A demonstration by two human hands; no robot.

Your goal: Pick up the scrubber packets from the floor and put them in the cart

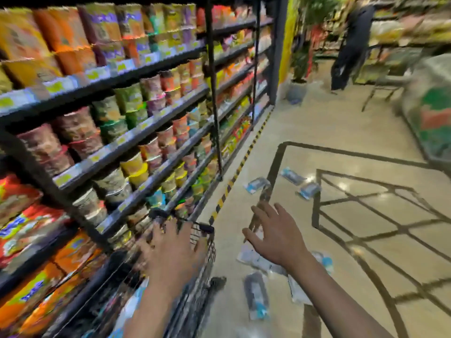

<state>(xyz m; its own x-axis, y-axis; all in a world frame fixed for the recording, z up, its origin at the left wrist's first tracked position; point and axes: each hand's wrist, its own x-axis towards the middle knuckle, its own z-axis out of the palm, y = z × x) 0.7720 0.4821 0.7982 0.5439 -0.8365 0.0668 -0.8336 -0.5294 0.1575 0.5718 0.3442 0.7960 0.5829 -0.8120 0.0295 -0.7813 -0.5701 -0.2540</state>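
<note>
Frame blurred. Left hand (170, 250) fingers spread, over cart (195, 296) rim, holding nothing visible. Right hand (275, 235) open, empty, above floor (317, 132). Packets (256, 295) scattered on floor beside cart; three more (308, 190) farther ahead. Shelves (122, 132) left.

Glossy beige floor (317, 132) with dark inlaid lines beside black shelving (156, 103) of cup noodles, everything blurred.

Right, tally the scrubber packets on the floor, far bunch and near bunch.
Far packets: 3
Near packets, by the right hand: at least 4, too blurred for an exact count
Total: at least 7
</note>
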